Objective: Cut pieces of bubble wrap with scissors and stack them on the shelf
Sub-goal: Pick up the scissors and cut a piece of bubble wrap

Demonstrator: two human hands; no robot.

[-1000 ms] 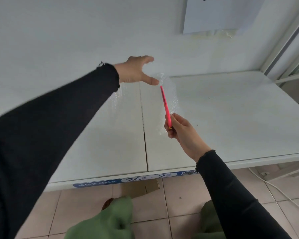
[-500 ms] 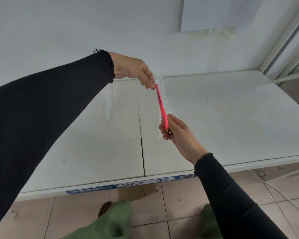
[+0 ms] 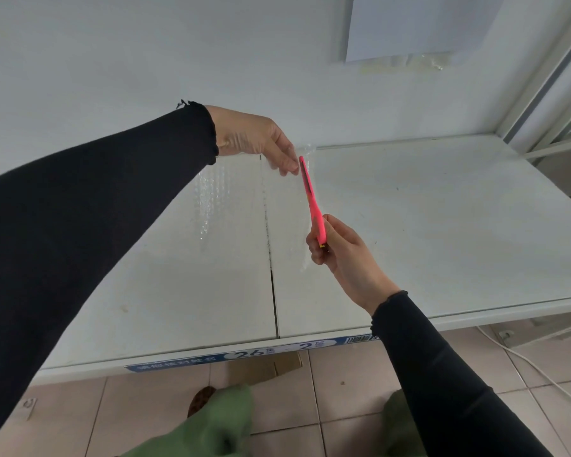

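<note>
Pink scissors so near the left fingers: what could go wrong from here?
The tip of the slim pink scissors lies beside the fingertips of the left hand, which pinch the clear bubble wrap sheet; a snip might nick them. The limp sheet hangs from that pinch, so the cut may wander.

A blue label strip (image 3: pixel 244 352) along the front edge of the shelf (image 3: pixel 442 242) reads "26" and "2", with a barcode (image 3: pixel 360 339) at its right end; the white characters at its left end are unreadable.
</note>
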